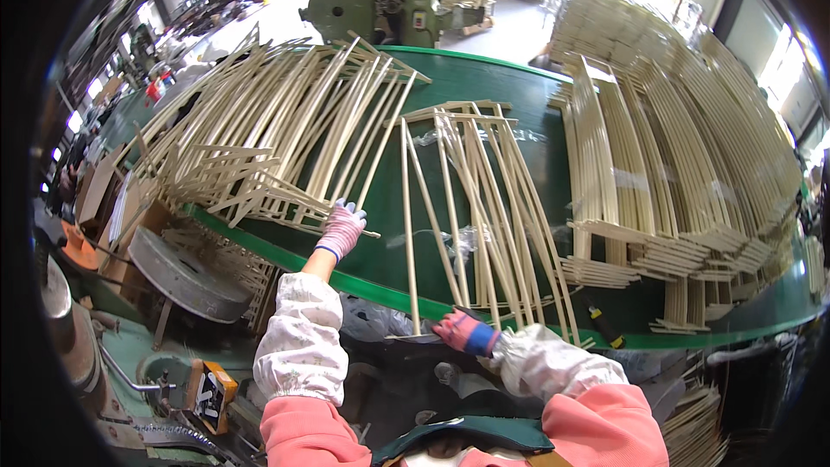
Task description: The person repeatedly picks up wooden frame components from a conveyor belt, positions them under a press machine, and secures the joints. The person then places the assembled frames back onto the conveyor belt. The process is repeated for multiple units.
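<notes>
The left hand (341, 230), gloved, lay open on the edge of a bamboo frame pile (268, 134) on the green table (484, 86). The right hand (462, 331) gripped the near ends of the middle frames (471, 207).

Left hand (342, 229) gloved, resting on left heap of bamboo frames (259, 134), right hand (458, 329) gripping middle frames (471, 207) at green table (484, 78) edge, stacked frames (683, 164) right
</notes>
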`<state>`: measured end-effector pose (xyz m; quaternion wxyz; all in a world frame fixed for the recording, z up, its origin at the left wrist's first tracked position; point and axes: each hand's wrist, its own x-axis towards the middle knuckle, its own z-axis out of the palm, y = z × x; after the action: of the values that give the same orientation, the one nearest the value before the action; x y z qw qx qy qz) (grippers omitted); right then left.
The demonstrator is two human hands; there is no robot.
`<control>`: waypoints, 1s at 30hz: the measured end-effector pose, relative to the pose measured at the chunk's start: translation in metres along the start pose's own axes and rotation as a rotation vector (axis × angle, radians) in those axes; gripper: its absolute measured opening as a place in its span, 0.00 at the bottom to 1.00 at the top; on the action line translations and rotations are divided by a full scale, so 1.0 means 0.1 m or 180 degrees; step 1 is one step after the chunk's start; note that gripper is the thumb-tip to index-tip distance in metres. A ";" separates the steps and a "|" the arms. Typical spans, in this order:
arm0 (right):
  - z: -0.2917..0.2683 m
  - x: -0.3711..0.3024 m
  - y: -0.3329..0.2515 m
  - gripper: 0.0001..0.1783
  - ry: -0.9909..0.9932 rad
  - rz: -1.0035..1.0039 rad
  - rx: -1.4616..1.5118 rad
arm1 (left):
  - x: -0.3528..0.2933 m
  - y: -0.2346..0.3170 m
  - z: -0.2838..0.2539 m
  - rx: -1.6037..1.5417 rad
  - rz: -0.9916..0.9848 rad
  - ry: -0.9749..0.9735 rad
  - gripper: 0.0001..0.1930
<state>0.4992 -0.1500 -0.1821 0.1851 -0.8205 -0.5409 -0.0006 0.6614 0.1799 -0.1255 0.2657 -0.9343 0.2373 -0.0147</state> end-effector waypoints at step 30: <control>-1.94 -0.75 -0.15 0.08 0.0735 0.1130 0.0262 | -0.89 2.18 -1.12 -0.2898 -0.0353 0.0841 0.25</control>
<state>0.4933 -0.2704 -0.0124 0.2764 -0.8891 -0.3626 -0.0399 0.4704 0.0018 -0.1302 -0.2043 -0.9571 0.2011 -0.0421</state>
